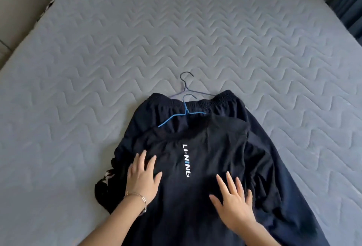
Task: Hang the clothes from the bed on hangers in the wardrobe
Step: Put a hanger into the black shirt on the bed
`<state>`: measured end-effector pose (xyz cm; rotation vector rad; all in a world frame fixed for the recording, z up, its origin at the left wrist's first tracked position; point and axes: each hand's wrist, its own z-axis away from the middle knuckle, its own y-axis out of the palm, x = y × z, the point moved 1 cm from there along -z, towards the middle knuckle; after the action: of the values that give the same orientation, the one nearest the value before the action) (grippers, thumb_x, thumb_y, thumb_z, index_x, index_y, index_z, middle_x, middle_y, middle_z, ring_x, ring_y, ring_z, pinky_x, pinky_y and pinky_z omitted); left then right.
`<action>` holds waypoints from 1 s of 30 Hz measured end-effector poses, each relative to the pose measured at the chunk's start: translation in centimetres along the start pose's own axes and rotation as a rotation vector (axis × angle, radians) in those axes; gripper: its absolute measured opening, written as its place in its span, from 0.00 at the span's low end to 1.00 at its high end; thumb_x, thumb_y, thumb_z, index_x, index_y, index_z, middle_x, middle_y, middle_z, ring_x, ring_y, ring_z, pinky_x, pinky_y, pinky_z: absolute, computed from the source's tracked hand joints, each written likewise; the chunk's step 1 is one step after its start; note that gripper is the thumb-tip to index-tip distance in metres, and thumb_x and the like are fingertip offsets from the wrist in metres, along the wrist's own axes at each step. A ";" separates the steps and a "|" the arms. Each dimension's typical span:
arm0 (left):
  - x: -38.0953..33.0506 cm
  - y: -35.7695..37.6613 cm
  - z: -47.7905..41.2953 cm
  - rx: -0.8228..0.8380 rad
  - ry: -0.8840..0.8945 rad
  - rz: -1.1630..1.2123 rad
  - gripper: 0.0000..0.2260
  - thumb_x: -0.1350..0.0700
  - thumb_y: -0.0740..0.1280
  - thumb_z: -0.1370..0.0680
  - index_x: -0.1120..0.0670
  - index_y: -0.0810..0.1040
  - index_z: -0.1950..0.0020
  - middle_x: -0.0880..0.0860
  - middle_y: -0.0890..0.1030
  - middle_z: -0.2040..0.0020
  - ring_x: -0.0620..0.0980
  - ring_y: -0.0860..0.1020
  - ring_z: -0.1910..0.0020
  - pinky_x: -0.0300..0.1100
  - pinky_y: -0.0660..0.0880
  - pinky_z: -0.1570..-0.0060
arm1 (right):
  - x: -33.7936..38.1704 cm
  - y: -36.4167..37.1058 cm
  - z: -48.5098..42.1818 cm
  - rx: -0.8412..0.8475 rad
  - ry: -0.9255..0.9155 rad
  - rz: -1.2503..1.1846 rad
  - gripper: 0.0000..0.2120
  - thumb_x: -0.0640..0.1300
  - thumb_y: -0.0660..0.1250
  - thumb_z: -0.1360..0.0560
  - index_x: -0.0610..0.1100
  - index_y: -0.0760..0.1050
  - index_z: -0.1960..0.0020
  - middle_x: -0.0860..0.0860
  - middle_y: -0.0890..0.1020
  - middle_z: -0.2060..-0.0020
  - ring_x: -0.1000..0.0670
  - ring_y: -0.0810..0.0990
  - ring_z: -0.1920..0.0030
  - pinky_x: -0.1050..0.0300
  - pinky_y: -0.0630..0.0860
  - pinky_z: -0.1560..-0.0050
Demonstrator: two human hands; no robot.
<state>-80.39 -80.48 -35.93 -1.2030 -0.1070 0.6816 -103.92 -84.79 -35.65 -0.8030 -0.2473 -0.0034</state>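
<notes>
Shirt [205,157] lies flat under both open hands' grip, on bed [78,69].

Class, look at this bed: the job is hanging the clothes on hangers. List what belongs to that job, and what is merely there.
Belongs to the job:
dark T-shirt, under both flat hands
dark trousers
blue hanger
grey hanger
patterned black garment

Merely there:
quilted mattress
blue curtain
bracelet
</notes>
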 end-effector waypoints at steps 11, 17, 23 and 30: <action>2.1 3.6 -3.9 -0.147 -0.020 -0.100 0.27 0.42 0.53 0.24 0.55 0.66 0.30 0.64 0.71 0.35 0.63 0.75 0.41 0.55 0.76 0.50 | -2.6 5.7 -3.3 -0.129 0.038 0.165 0.33 0.69 0.31 0.29 0.63 0.51 0.27 0.55 0.69 0.30 0.48 0.68 0.34 0.38 0.64 0.43; 0.2 -1.2 -11.1 -0.164 -0.053 -0.250 0.20 0.52 0.58 0.21 0.54 0.63 0.29 0.56 0.68 0.34 0.60 0.68 0.39 0.52 0.65 0.41 | 0.8 -1.5 -6.1 -0.595 -0.107 0.181 0.17 0.54 0.53 0.24 0.50 0.78 0.49 0.50 0.79 0.52 0.43 0.79 0.56 0.49 0.71 0.58; 0.3 -2.4 -12.8 -0.040 0.032 -0.492 0.15 0.50 0.52 0.19 0.56 0.72 0.42 0.55 0.75 0.41 0.57 0.72 0.40 0.48 0.68 0.44 | 0.9 -9.4 -13.8 -0.406 0.054 -0.025 0.29 0.42 0.53 0.20 0.49 0.42 0.24 0.47 0.50 0.24 0.41 0.70 0.35 0.46 0.69 0.42; -3.4 -11.0 -15.2 -0.298 0.034 -0.331 0.15 0.48 0.54 0.20 0.55 0.76 0.43 0.61 0.78 0.42 0.63 0.75 0.42 0.48 0.71 0.47 | 0.5 -12.4 -15.2 -0.465 0.022 -0.028 0.14 0.45 0.57 0.21 0.46 0.66 0.37 0.43 0.69 0.39 0.38 0.75 0.45 0.49 0.69 0.54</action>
<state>-71.91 -96.83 -31.03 -1.4394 -0.3815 0.3615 -101.33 -104.20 -36.89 -1.2607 -0.2401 -0.0991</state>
